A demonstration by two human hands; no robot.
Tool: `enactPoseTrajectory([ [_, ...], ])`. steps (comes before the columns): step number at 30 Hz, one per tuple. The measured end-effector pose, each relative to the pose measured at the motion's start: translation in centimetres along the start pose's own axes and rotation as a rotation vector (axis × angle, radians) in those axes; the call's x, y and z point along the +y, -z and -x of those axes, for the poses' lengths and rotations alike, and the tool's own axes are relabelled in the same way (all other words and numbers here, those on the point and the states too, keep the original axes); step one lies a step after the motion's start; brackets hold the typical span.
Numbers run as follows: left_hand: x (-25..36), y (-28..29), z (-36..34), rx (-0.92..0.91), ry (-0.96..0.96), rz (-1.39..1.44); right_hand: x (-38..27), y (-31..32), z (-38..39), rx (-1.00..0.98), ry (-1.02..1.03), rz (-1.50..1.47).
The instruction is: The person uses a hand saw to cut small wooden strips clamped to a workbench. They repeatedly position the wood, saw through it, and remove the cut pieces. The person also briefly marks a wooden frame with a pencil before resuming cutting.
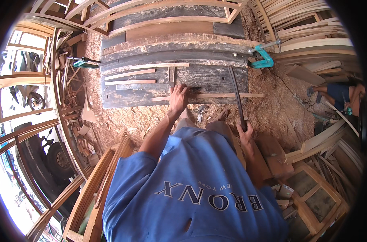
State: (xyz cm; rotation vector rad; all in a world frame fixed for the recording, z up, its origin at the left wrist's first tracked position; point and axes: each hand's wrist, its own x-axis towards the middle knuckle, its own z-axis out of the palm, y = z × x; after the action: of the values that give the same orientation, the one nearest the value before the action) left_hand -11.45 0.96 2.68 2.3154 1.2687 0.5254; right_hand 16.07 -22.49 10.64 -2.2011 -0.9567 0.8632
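**Left hand over a thin wooden strip, right hand on a dark bar**

The thin wooden strip lies along the near edge of the desk, running roughly from nine o'clock to three o'clock. It passes beneath the left hand, with a short end out toward nine and a much longer length toward three. The left fingers are bent and bunched, pointing toward twelve; whether they pinch the strip or only rest over it, I cannot tell.

The right hand, at about four o'clock from the left, has its fingers closed around the near end of a long dark bar. The bar slants up toward eleven o'clock and crosses the strip near its far-right end, well apart from the left fingers. Whether bar and strip touch is unclear.

To handle this well, I would press the strip flat with the left fingers and keep them clear of the bar's path. The right grip is best kept firm but relaxed, with the bar under control where it crosses the thin wood. The strip's three o'clock end overhangs the desk and probably flexes easily, so light pressure there seems wise.
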Motion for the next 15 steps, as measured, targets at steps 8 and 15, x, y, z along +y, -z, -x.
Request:
enactPoseTrajectory([
  [8,-0.4,0.0,-5.7,-0.303,-0.21,-0.256,2.8,-1.3,2.5,-0.01,-0.018,-0.12],
  [15,4.0,-2.4,-7.6,0.029,-0.201,-0.131,6.8,1.5,2.5,-0.012,-0.008,-0.167],
])
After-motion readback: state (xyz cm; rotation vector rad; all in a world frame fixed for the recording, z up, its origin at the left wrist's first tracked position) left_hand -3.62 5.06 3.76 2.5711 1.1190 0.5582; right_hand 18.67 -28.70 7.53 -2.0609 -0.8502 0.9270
